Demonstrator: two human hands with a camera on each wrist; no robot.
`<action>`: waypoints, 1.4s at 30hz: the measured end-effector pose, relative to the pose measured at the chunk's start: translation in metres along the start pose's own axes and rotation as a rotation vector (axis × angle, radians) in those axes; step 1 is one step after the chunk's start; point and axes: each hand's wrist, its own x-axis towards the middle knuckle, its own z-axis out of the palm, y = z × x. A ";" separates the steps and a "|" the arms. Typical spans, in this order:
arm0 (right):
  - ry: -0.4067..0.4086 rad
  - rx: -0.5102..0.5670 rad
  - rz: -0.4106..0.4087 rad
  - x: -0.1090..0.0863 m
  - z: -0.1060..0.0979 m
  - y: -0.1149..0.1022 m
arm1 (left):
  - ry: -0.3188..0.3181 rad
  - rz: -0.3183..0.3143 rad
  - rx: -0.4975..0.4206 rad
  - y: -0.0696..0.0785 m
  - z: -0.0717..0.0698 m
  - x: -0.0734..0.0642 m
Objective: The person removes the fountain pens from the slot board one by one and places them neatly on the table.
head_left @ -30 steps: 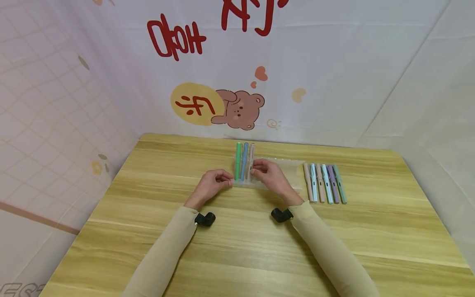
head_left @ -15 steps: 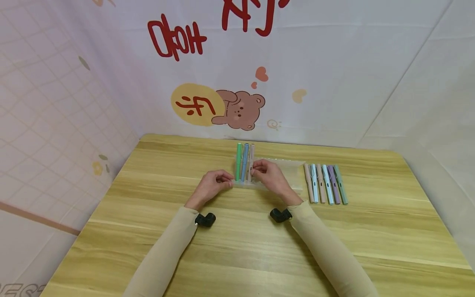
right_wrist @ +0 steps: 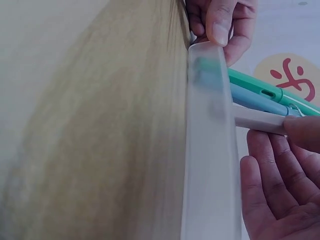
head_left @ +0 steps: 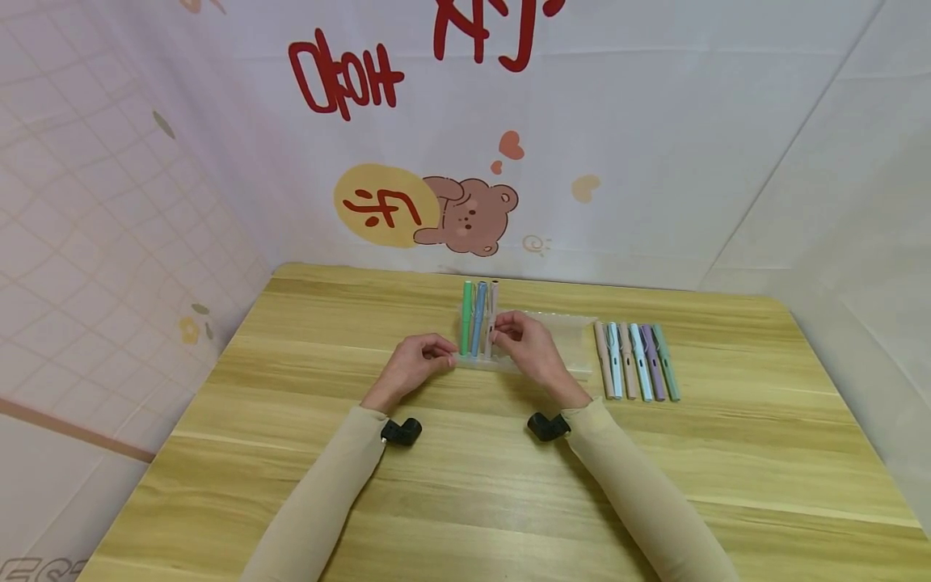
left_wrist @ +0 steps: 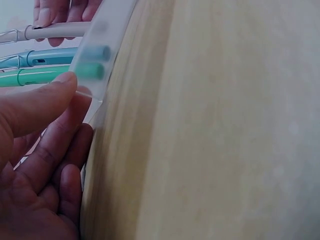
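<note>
A translucent pen stand rests on the table, with a green pen and a blue pen upright at its left end. Beside them stands a pale pinkish-grey pen, its lower end in the stand. My right hand pinches this pale pen between thumb and fingers. At the stand's left end my left hand pinches the frosted edge, thumb in front, as the left wrist view shows. The other left fingers are curled beneath.
To the right of the stand, several pens in beige, light blue, purple and green lie in a row. The wooden table reaches back to a printed white cloth.
Both hands stay almost where they were. The pale pen shifts and turns very slightly in my right hand; the other pens keep their places.
</note>
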 end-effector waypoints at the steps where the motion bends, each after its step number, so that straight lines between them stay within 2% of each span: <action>1: 0.004 -0.007 -0.004 0.000 0.000 0.000 | 0.000 0.002 0.004 0.000 0.000 0.000; 9: 0.040 -0.015 -0.026 -0.003 -0.006 -0.006 | -0.005 0.021 0.020 0.000 0.001 0.000; 17: 0.065 0.033 -0.038 -0.006 -0.013 -0.014 | -0.002 0.011 0.015 -0.002 0.002 0.001; 25: 0.075 0.032 -0.040 -0.011 -0.021 -0.019 | -0.007 0.014 0.008 0.001 0.002 0.000; 42: 0.089 0.039 -0.038 -0.026 -0.051 -0.007 | -0.007 0.001 0.017 0.000 0.001 -0.002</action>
